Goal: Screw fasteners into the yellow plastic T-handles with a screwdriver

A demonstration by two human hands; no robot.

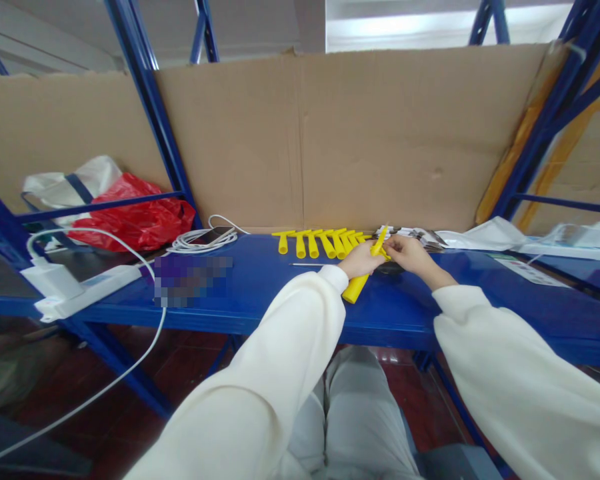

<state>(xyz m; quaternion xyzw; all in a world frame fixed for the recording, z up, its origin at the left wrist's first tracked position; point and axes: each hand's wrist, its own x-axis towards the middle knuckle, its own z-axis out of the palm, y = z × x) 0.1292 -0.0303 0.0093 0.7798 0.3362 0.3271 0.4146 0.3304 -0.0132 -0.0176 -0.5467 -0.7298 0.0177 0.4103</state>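
Note:
My left hand (360, 260) is closed round a yellow plastic tube (355, 288) that slants down towards me over the blue shelf (280, 300). My right hand (407, 255) meets it from the right, fingers pinched at the tube's upper end (380, 241). Behind the hands, several more yellow T-shaped tubes (320, 241) lie in a row on the shelf. A thin metal rod (307, 265) lies just left of my left hand. Something dark sits under my right hand, mostly hidden.
A cardboard sheet (330, 133) backs the shelf. At left are a phone with coiled white cable (205, 239), a red plastic bag (135, 217), a white power strip with charger (75, 287). Printed packets (415, 233) and clear plastic bags (485, 235) lie right. Blue rack uprights (150, 113) flank the space.

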